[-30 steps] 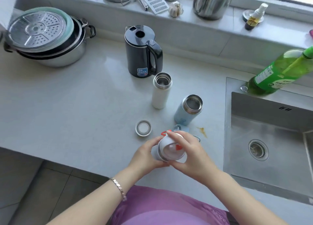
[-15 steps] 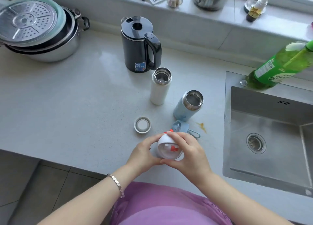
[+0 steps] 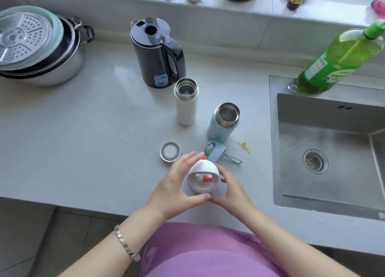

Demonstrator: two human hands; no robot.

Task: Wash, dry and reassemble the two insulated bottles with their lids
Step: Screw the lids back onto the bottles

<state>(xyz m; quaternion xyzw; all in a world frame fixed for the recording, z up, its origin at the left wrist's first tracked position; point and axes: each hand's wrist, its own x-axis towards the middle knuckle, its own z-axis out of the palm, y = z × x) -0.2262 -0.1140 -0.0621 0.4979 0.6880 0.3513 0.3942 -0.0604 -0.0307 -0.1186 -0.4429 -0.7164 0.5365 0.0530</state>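
Both my hands hold a white dome-shaped lid point(image 3: 203, 177) with red parts just above the counter's front edge, its hollow side turned towards me. My left hand point(image 3: 176, 185) curls round its left side and my right hand point(image 3: 231, 191) cups its right side. Behind them an open white bottle point(image 3: 186, 101) and an open light-blue bottle point(image 3: 224, 122) stand upright. A light-blue lid with a strap point(image 3: 215, 152) lies in front of the blue bottle. A small round white-and-grey ring part point(image 3: 170, 151) lies flat to the left.
A black electric kettle point(image 3: 158, 53) stands behind the bottles. Stacked steel pots point(image 3: 39, 47) sit at the far left. A steel sink point(image 3: 329, 151) lies to the right, with a green detergent bottle point(image 3: 337, 62) at its back corner. A yellow stain point(image 3: 243, 146) marks the counter.
The white lid has been turned in my hands, so its hollow side and red inner part show more. My right fingers have slid off its top to its right side.
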